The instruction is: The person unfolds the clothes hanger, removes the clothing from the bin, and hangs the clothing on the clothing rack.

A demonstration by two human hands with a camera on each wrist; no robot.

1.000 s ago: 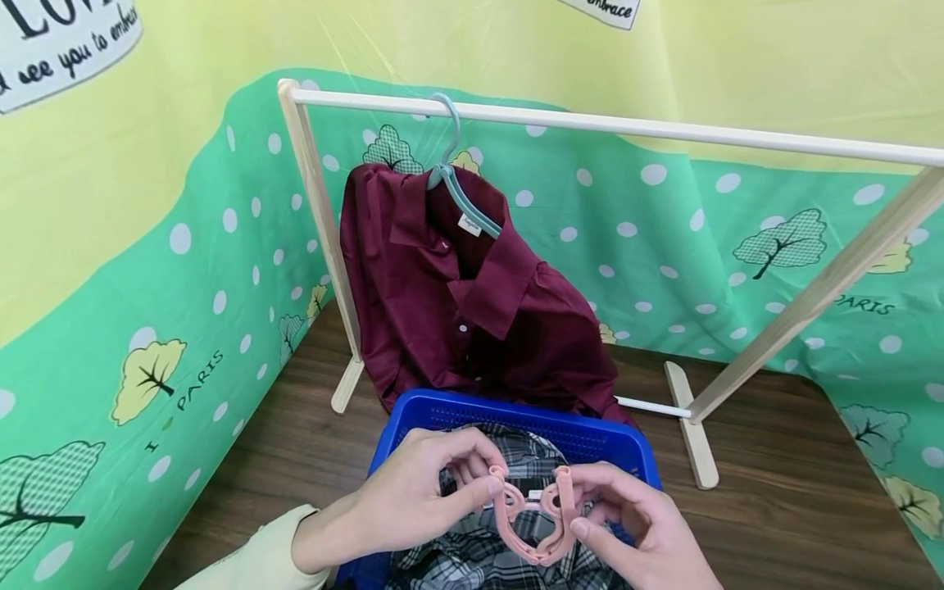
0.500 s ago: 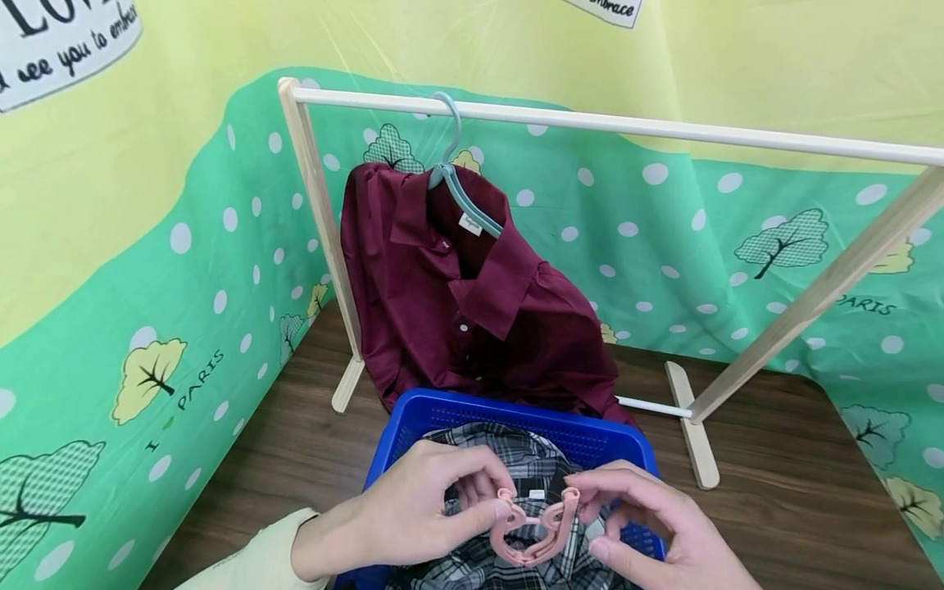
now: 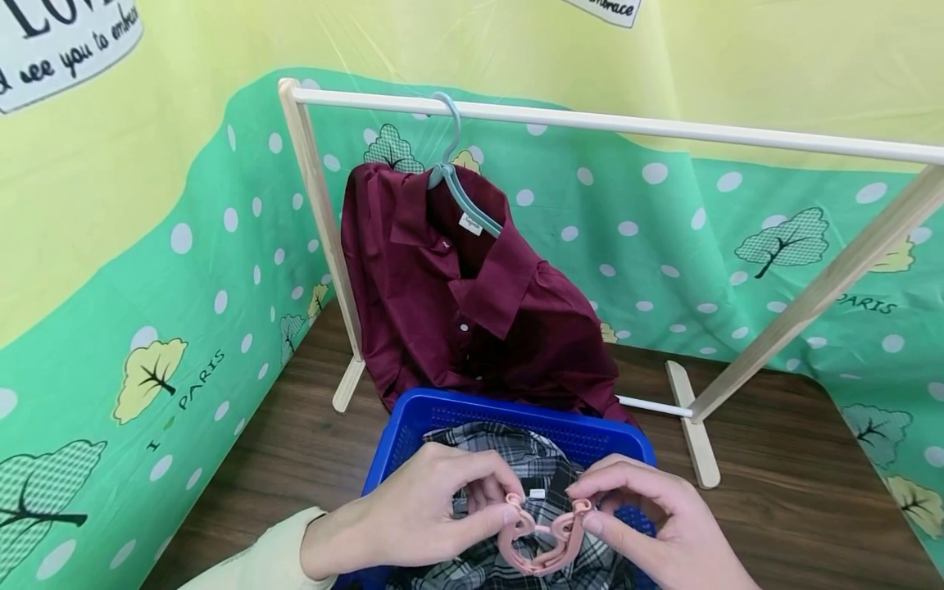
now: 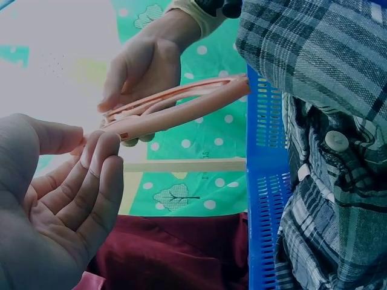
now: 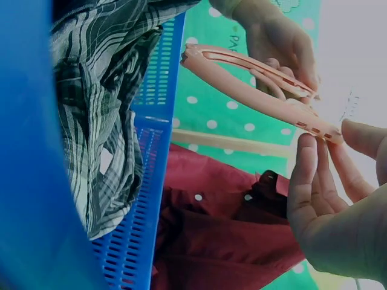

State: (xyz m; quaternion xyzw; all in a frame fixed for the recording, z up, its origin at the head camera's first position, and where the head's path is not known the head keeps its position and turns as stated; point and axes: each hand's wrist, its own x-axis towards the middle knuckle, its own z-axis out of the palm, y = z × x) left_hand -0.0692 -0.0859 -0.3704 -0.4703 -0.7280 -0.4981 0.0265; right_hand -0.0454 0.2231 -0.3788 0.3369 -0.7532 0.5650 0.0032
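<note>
Over the blue basket (image 3: 516, 401), both hands hold a pink folding hanger (image 3: 538, 567), its two arms folded into a U shape. My left hand (image 3: 431, 504) pinches the left end between thumb and index finger. At the right end, my right hand (image 3: 660, 520) has its thumb and index finger on the tip; its other fingers curl beneath in the right wrist view. Seen from the left wrist, the hanger (image 4: 187, 112) spans sideways between the hands. A grey plaid shirt (image 3: 509, 447) lies in the basket below, partly hidden by the hands.
Behind the basket, a maroon shirt (image 3: 413, 311) hangs on a teal hanger (image 3: 472, 209) from the white rail (image 3: 627, 124) of a wooden rack. The rack's right post (image 3: 819, 303) slants down to a foot on the dark wooden table (image 3: 288, 426). Patterned cloth surrounds the back and sides.
The pink hanger has come slightly lower and to the right, tipping so that its U looks shorter. My right thumb came away from the right arm, then returned at its tip.
</note>
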